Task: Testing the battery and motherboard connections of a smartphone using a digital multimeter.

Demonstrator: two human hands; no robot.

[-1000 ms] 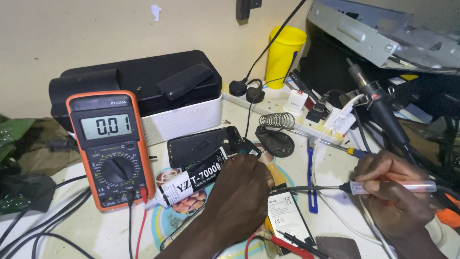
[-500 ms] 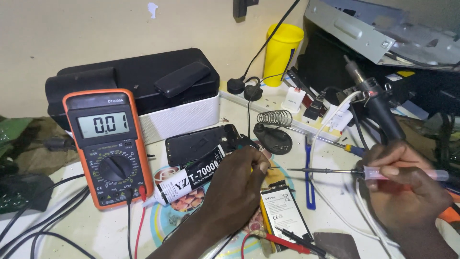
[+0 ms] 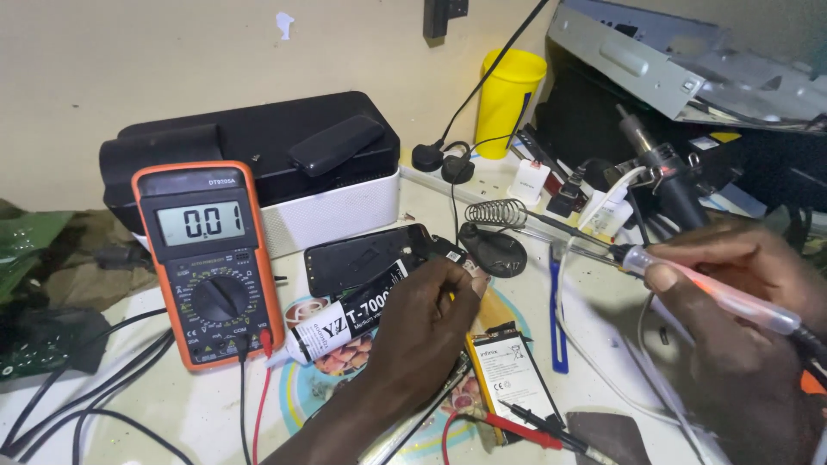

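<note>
- Soldering iron (image 3: 689, 280) with a clear, reddish handle is held in the right hand (image 3: 741, 344), to the right of the orange multimeter (image 3: 209, 263) and well apart from it; the fingers are pressed around the handle like on a pen, and the metal tip points left, in the air above the table (image 3: 594, 344).
- Left hand (image 3: 426, 323) rests on the table just right of the multimeter. Its fingers are curled together and press down near the lower edge of a dark phone (image 3: 362, 257) that lies open; what exactly they pinch, I cannot tell.
- A white glue tube (image 3: 340, 319) lies between the multimeter and the left hand, partly under it.
- A flat phone battery (image 3: 508, 375) lies to the right of this hand, and the red and black probes (image 3: 525, 424) lie below it, not held by anyone.
- Further right of the multimeter, a coil stand (image 3: 493, 213) for the iron is empty.
- As I judge it, the work is in the middle: the phone is open, the battery is out, the iron is taken from its stand, but the tip does not yet touch the phone. The joint itself seems still to be made, and closing the phone also remains.
</note>
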